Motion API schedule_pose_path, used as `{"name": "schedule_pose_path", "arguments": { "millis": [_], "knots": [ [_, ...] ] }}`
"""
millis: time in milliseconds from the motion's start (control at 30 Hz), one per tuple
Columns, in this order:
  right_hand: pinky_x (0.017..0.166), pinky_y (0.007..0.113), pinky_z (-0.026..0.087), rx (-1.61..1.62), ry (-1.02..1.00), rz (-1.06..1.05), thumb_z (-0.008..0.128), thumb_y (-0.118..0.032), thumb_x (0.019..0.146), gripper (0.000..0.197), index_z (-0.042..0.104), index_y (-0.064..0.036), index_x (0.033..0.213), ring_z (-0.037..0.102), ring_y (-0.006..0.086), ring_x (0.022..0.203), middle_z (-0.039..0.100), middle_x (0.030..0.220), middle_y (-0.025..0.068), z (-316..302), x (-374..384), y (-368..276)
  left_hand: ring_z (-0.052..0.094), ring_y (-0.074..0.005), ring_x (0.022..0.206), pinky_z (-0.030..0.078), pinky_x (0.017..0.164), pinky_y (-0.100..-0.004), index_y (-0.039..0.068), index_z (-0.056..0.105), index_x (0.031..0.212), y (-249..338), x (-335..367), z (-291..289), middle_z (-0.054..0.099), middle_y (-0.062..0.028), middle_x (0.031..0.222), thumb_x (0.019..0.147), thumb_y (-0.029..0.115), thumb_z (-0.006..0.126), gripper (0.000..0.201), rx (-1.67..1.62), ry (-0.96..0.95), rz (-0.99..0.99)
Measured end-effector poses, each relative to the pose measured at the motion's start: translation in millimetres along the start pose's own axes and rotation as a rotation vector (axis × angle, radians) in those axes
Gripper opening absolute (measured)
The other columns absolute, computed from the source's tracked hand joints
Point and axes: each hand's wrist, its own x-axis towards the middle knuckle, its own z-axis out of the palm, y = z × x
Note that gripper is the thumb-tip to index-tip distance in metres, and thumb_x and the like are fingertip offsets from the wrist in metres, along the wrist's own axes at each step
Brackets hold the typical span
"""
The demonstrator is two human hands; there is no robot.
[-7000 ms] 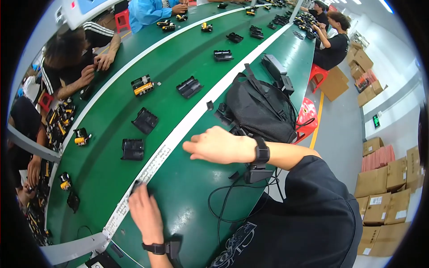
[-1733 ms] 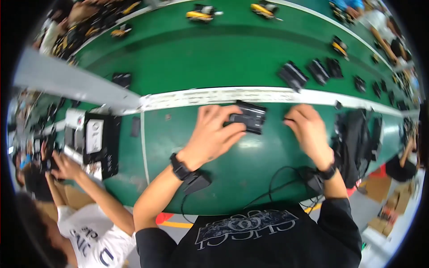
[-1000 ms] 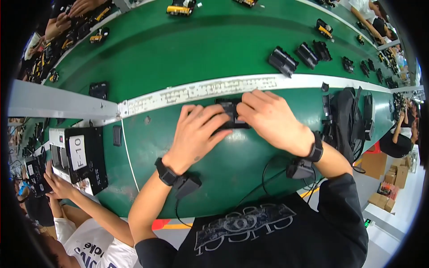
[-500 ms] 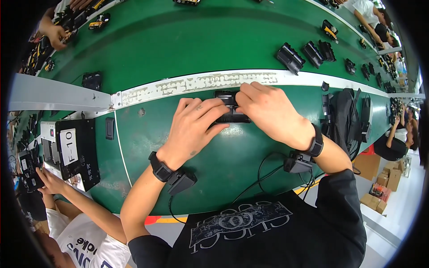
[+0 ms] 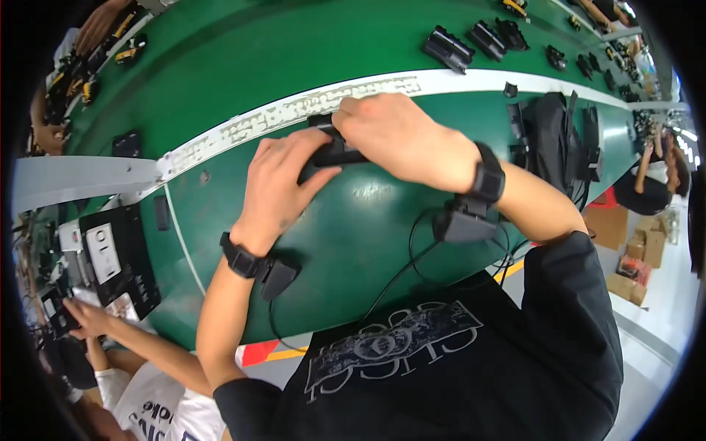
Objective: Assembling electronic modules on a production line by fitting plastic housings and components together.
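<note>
Both hands grip black housing [image 5: 334,151], lying crosswise.

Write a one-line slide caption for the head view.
Both hands, left hand and right hand, grip a black plastic part on the green bench beside the white strip.

The person wears a black short-sleeved T-shirt [image 5: 441,367] with a pale grey printed graphic across the chest, the sleeves ending above the elbows so both forearms are bare. A black band [image 5: 237,257] circles the wrist behind the left hand [image 5: 276,184], with a small dark boxy unit [image 5: 276,275] fixed beside it and a thin black cable [image 5: 276,331] trailing from it toward the body. Behind the right hand [image 5: 393,136] sits a similar black wristband [image 5: 487,180] with a larger dark box [image 5: 463,224] under the wrist, from which black cables [image 5: 401,268] loop down toward the shirt.
</note>
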Motion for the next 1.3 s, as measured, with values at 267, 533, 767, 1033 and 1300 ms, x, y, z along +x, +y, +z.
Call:
{"name": "schedule_pose_path", "arguments": {
  "millis": [267,533,767,1033,1300],
  "knots": [
    [0.068,0.048,0.059,-0.199,0.19,0.232,0.072,-0.012,0.09,0.017,0.071,-0.0064,0.106,0.075,0.0353,0.082,0.071,0.096,0.014,15,19,24,0.069,-0.0343,0.104,0.051,0.094,-0.0459,0.009,0.066,0.132,-35,35,-28,0.073,-0.0137,0.124,0.093,0.03,0.082,0.048,0.15,0.136,-0.043],
    [0.075,0.048,0.058,-0.192,0.289,0.367,0.075,-0.02,0.094,0.028,0.064,-0.008,0.117,0.07,0.0384,0.096,0.065,0.104,0.0138,-36,-61,59,0.066,-0.0352,0.126,0.048,0.102,-0.0751,0.011,0.066,0.14,-130,48,-134,0.072,-0.0128,0.137,0.098,0.019,0.069,0.043,1.441,-0.242,-0.663],
    [0.075,0.049,0.057,-0.151,-0.14,0.518,0.084,-0.022,0.086,0.042,0.062,-0.0067,0.119,0.07,0.0393,0.095,0.065,0.105,0.0143,-55,-205,38,0.077,-0.0403,0.114,0.057,0.085,-0.076,0.011,0.072,0.137,-165,74,-140,0.078,-0.0148,0.131,0.096,0.014,0.066,0.042,1.276,-0.607,-1.116],
    [0.076,0.05,0.056,0.017,-0.061,0.648,0.082,-0.014,0.088,0.039,0.059,-0.0064,0.118,0.069,0.0402,0.093,0.065,0.102,0.016,-24,-220,43,0.08,-0.0362,0.102,0.061,0.078,-0.0663,0.01,0.08,0.118,-168,66,-161,0.08,-0.0151,0.114,0.093,0.014,0.07,0.027,1.207,-0.238,-0.938],
    [0.082,0.049,0.056,-0.028,-0.049,0.577,0.081,-0.02,0.09,0.036,0.062,-0.0084,0.118,0.068,0.0381,0.103,0.064,0.106,0.0132,-51,-220,41,0.071,-0.0447,0.107,0.061,0.082,-0.0546,0.013,0.054,0.138,-87,76,-141,0.063,-0.0187,0.129,0.093,0.015,0.067,0.047,0.985,0.069,-0.427]
  ]
}}
